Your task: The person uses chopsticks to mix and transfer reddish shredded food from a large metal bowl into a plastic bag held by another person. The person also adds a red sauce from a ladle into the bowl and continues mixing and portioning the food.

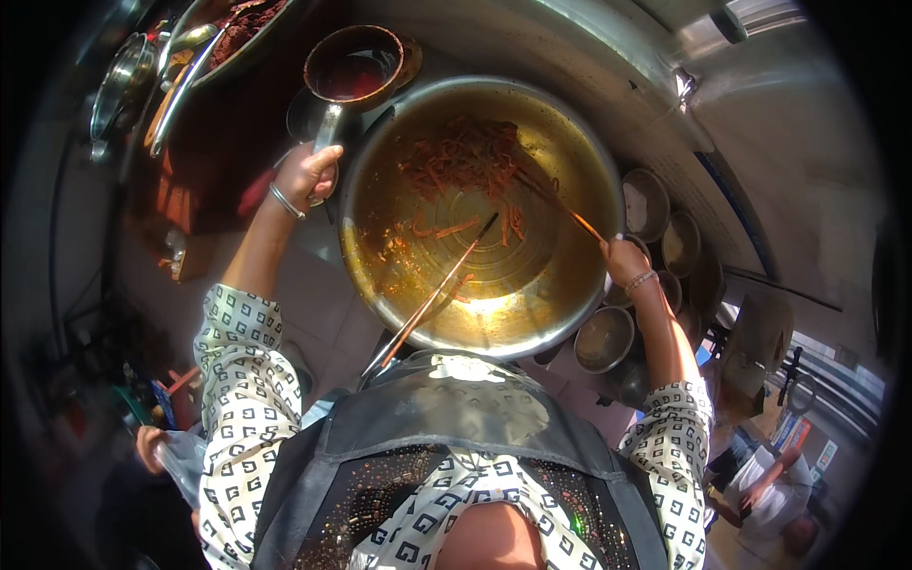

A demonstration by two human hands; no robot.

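In front of me stands a wide metal basin, oily and yellowish inside. Reddish-brown food strips lie heaped at its far side, with several loose strips scattered nearer. My left hand grips the metal handle of a round pan beyond the basin's far left rim; dark red liquid shows inside the pan. Long wooden chopsticks run from my right hand, at the basin's right rim, into the strip heap. Other long sticks lean over the near left rim, touched by neither hand.
Small metal bowls cluster right of the basin. At the upper left, a large vessel holds dark red crumbly food, with a ladle and tongs-like utensils. Another person's hand holds a plastic bag at lower left. A person is at lower right.
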